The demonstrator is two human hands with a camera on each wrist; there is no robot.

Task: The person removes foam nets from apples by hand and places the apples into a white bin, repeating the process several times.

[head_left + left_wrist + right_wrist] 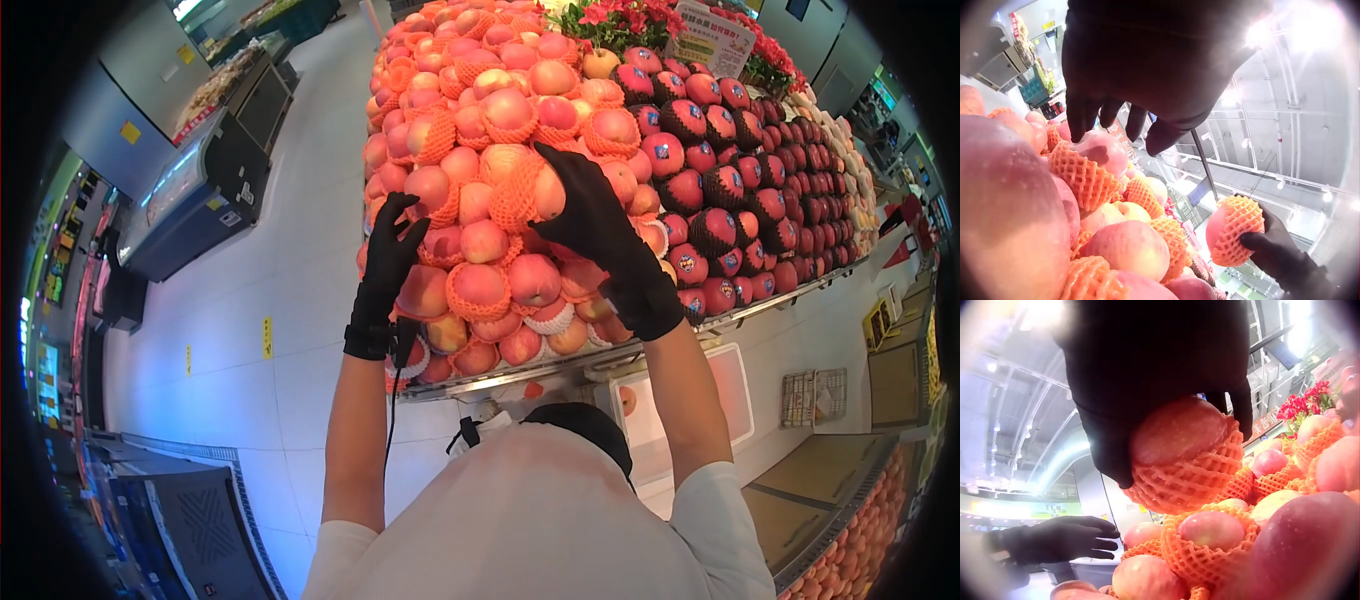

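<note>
My right hand point(597, 222), in a black glove, holds an apple point(1179, 437) wrapped in an orange foam net point(1191, 478). Thumb and fingers curl round its sides, and it is lifted above the pile in the left wrist view. My left hand point(388, 258), also gloved, reaches over the left side of the heap with its fingers loosely extended. Nothing is gripped in it. Its fingertips are right at a bare-topped apple point(1105, 152) with a net around its lower part. More apples point(480, 285), some netted and some bare, lie beneath and between both hands.
Darker red apples point(720, 190) in black nets fill the right of the stand. Red flowers point(625, 22) and a printed sign point(711, 38) stand at the back. A metal rail point(480, 383) edges the front, with a white crate point(735, 385) below. A chest freezer point(205, 195) stands left.
</note>
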